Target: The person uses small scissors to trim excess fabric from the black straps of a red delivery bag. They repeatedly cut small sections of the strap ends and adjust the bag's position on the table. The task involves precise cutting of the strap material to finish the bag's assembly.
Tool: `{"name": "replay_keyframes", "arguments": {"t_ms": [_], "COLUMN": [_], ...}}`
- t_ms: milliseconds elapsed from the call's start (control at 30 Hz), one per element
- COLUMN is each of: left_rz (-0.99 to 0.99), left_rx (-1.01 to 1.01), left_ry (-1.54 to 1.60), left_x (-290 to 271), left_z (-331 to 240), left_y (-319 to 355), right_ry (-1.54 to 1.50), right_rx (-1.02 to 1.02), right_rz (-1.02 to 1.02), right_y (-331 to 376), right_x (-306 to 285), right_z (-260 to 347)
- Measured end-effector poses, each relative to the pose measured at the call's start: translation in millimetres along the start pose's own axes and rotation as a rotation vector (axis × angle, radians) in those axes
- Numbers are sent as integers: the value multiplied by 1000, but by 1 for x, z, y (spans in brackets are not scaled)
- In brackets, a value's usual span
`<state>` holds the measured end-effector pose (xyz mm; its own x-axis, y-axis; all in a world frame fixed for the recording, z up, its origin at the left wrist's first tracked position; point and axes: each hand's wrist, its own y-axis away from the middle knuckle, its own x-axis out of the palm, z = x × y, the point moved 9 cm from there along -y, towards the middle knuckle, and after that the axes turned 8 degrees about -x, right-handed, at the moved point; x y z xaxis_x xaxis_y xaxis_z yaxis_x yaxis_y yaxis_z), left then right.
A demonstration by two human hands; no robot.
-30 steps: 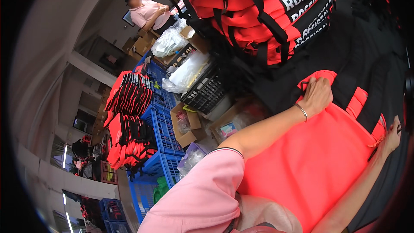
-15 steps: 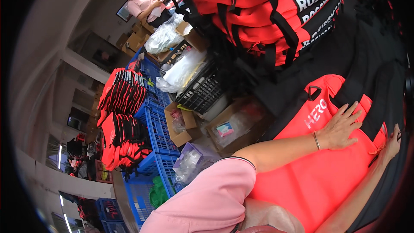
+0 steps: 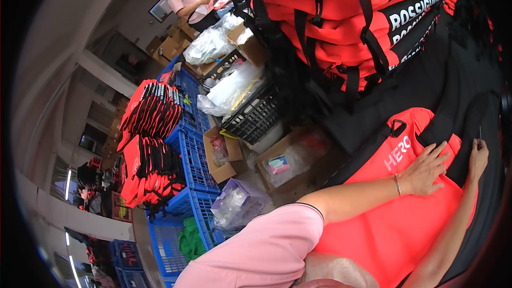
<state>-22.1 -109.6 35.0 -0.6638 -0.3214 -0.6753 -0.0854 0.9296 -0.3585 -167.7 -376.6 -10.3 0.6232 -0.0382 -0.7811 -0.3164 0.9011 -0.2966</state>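
A bright red bag (image 3: 368,234) with black panels and pale lettering lies flat on black fabric in front of me. My left hand (image 3: 425,172) rests on it with fingers spread, by the edge of a black panel (image 3: 458,165). Just right of the bag, my right hand (image 3: 478,159) is raised with the fingers pinched together. A thin, dark, pointed tool (image 3: 480,131) sticks up from those fingers; its kind is too small to make out.
Stacked red and black bags (image 3: 346,26) rise at the far side. To the left stand a black crate (image 3: 256,109) with plastic wrap, open cardboard boxes (image 3: 226,154) and blue crates (image 3: 197,162) beside more piled bags (image 3: 152,112). Another person (image 3: 189,0) stands in the back.
My right hand has lifted from the bag's right edge and moved up, its fingers now pinched with the thin tool showing. My left hand stays flat on the bag. The view has shifted slightly.
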Motion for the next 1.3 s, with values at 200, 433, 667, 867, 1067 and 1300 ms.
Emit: {"name": "replay_keyframes", "arguments": {"t_ms": [200, 433, 667, 867, 1067, 1300], "left_rz": [-34, -33, -12, -19, -12, 7], "left_rx": [15, 3, 2, -6, -3, -7], "left_ry": [3, 27, 5, -6, 20, 34], "left_x": [0, -1, -1, 0, 0, -2], "left_z": [1, 2, -2, 1, 0, -3], "left_y": [2, 1, -4, -2, -3, -6], "right_ry": [-154, -211, -410, -402, -467, -504], "right_rx": [6, 86, 101, 105, 126, 146], "right_rz": [-155, -16, 10, 21, 11, -28], "right_y": [10, -7, -22, -17, -17, -15], "right_x": [-2, 19, 32, 34, 33, 24], "right_z": [-20, -66, -106, -99, -103, -101]}}
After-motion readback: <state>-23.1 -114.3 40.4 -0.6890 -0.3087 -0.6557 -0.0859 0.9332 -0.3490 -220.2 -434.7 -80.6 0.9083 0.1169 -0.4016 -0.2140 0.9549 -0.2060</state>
